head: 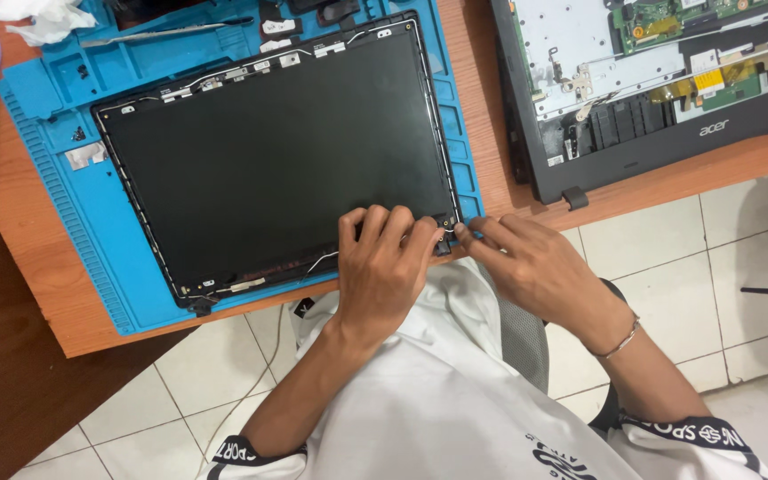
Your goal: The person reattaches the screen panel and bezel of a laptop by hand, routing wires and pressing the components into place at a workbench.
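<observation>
- Left hand (382, 267): fingers curled down, tips pressing the lid's (268, 160) near edge by its corner; grip closed on nothing.
- Lid lies flat on the blue mat (46, 178), at the desk's (11, 231) near edge.
- Right hand (540, 267): fingertips pinch a small blue tool (476, 236) at that corner, wrist off the desk edge.
- Laptop base (668, 98) sits at the far right corner, bare desk between.
</observation>
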